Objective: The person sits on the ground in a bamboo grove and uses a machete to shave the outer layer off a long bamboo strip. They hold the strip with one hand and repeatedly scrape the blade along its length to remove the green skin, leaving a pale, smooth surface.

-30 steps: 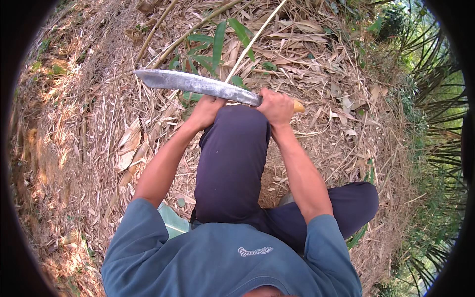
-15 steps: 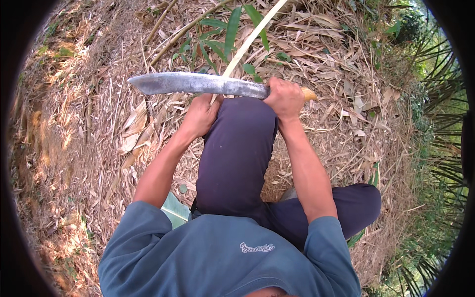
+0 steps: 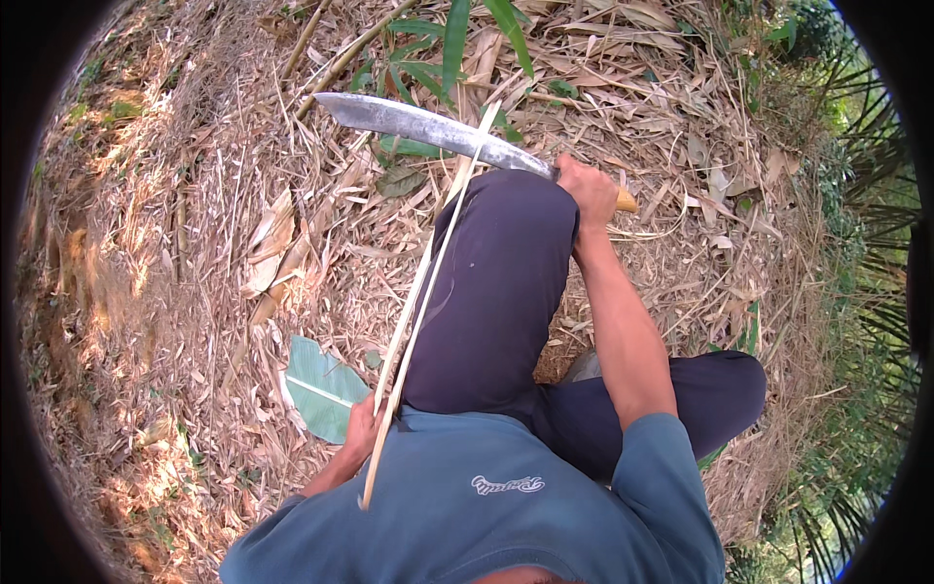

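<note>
My right hand (image 3: 588, 193) is closed round the wooden handle of a machete (image 3: 413, 127), beside my raised knee. The long grey blade points left and slightly away, just beyond the knee. Down by my left hip, my left hand (image 3: 360, 428) is closed on a pale bamboo strip (image 3: 420, 321). Two thin lengths run from there along the left side of my thigh up to the blade, one crossing over it. I cannot tell whether they are one split strip or two. Part of my left hand's fingers is hidden behind the strip.
A piece of broad green leaf (image 3: 324, 387) lies on the ground beside my left hand. Dry bamboo leaves (image 3: 632, 97) cover the ground. A thin cane (image 3: 355, 54) and green leaves (image 3: 455, 44) are beyond the blade. Dense plants (image 3: 866, 292) stand at the right.
My left hand has moved from the knee back to my hip, drawing the strip toward me along the thigh. The machete's tip has swung away and the blade shifted right.
</note>
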